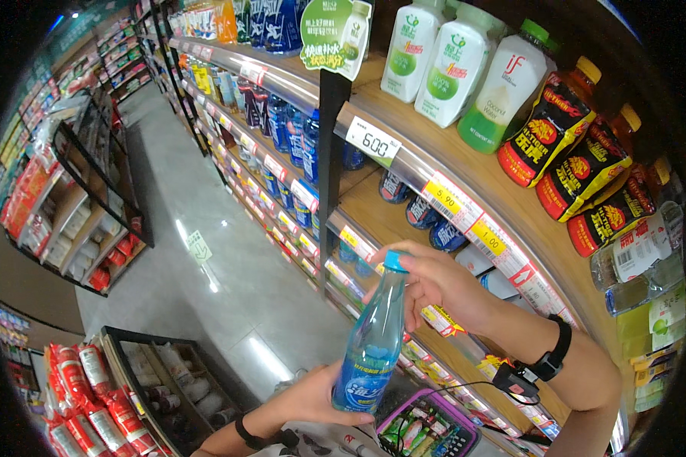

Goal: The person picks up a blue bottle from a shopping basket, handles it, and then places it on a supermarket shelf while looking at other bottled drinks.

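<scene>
A clear blue plastic drink bottle (370, 354) is held up in front of me, tilted, its blue cap (395, 260) at the top. My left hand (322, 392) is closed around the bottle's lower part, by the label. At the neck and cap is my right hand (450, 283), its thumb by the cap and its fingers curled behind the bottle. The bottle partly hides those fingers. A purple basket (469, 417) with several packaged goods in it is below the bottle.
To my right runs a wooden store shelf (427, 137) with price tags. White-and-green bottles (465, 68) and black-and-red bottles (575, 148) stand on it. A grey-floored aisle (206, 297) lies to the left, beside a rack (84, 206) and red packages (91, 396).
</scene>
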Available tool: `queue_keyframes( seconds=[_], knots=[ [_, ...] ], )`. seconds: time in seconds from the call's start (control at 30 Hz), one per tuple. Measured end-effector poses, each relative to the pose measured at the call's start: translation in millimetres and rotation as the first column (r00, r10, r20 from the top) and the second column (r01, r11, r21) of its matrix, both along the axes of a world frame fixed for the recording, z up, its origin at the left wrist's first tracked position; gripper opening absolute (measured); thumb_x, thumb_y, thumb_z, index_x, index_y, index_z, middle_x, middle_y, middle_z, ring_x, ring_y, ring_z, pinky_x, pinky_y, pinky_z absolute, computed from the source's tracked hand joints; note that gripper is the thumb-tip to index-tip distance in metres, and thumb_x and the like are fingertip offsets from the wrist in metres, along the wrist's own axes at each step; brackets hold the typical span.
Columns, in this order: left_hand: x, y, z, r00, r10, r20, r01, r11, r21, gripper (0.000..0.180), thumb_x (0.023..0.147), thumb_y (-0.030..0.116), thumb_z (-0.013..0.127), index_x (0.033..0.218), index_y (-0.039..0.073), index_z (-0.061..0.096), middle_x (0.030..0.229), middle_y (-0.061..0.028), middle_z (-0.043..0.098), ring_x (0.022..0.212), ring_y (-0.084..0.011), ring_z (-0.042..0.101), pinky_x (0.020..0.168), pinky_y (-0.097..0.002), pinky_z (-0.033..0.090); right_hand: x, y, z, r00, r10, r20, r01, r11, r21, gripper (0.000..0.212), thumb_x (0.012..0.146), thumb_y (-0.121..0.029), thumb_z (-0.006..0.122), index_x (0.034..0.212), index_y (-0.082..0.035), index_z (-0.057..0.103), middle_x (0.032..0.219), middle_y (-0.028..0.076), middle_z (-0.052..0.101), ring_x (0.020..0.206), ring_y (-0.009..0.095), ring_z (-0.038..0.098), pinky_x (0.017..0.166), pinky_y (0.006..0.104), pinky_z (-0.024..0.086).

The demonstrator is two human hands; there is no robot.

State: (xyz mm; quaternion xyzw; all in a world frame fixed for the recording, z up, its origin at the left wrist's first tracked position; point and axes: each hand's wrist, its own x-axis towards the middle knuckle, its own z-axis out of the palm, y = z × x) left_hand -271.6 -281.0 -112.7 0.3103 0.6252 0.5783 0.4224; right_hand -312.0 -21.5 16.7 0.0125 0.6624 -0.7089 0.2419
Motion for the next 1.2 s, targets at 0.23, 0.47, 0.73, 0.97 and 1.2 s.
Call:
queue_keyframes(
  seconds=[0.23, 0.47, 0.73, 0.97, 1.2],
  knots=[
    [4, 2, 9, 0.999, -0.015, 0.035, 0.017, 0.999, -0.045, 0.083, 0.071, 0.033, 0.09, 0.135, 0.001, 0.049, 0.112, -0.0117, 0.07, 0.103, -0.0192, 0.066, 0.095, -0.0338, 0.051, 2, 6, -1, 0.999, -0.021, 0.038, 0.022, 0.999, -0.049, 0.043, 0.103, -0.036, 0.042, 0.132, -0.004, 0.048, 0.106, 0.019, 0.068, 0.061, 0.02, 0.067, 0.054, 0.0293, 0.053],
    [-1, 3, 10, 0.996, 0.004, 0.086, -0.003, 1.0, -0.014, 0.083, 0.069, 0.027, 0.091, 0.136, 0.001, 0.049, 0.109, -0.0102, 0.071, 0.098, -0.0172, 0.068, 0.092, -0.0324, 0.052, 0, 14, -10, 0.998, -0.005, 0.056, 0.009, 0.997, -0.083, 0.043, 0.101, -0.03, 0.043, 0.135, -0.004, 0.044, 0.105, 0.019, 0.068, 0.062, 0.021, 0.067, 0.056, 0.0311, 0.055],
    [-11, 13, 5, 0.998, 0.059, -0.001, -0.059, 0.998, 0.036, 0.075, 0.067, 0.027, 0.092, 0.126, 0.001, 0.054, 0.102, -0.0112, 0.072, 0.092, -0.0187, 0.071, 0.086, -0.0325, 0.054, -5, 14, -18, 0.997, -0.074, -0.015, 0.074, 0.997, -0.018, 0.045, 0.1, -0.039, 0.047, 0.129, -0.005, 0.05, 0.106, 0.017, 0.07, 0.062, 0.019, 0.066, 0.054, 0.0293, 0.053],
    [-6, 20, -26, 0.996, -0.004, 0.093, -0.003, 0.997, 0.074, 0.075, 0.068, 0.022, 0.092, 0.128, 0.001, 0.054, 0.104, -0.0095, 0.073, 0.093, -0.0177, 0.07, 0.089, -0.0317, 0.054, -1, 15, -25, 0.995, -0.093, 0.038, 0.091, 0.995, 0.046, 0.043, 0.103, -0.039, 0.044, 0.127, -0.004, 0.052, 0.09, 0.013, 0.067, 0.055, 0.018, 0.064, 0.049, 0.0285, 0.051],
    [-7, 21, -24, 0.987, -0.04, 0.159, 0.022, 0.993, 0.112, 0.075, 0.071, 0.022, 0.09, 0.131, 0.0, 0.051, 0.108, -0.0086, 0.071, 0.098, -0.016, 0.068, 0.092, -0.0324, 0.052, -1, 13, -26, 0.99, -0.13, 0.047, 0.122, 0.982, 0.146, 0.041, 0.106, -0.042, 0.04, 0.121, -0.005, 0.051, 0.078, 0.011, 0.065, 0.051, 0.018, 0.063, 0.048, 0.0273, 0.05]
  ],
)
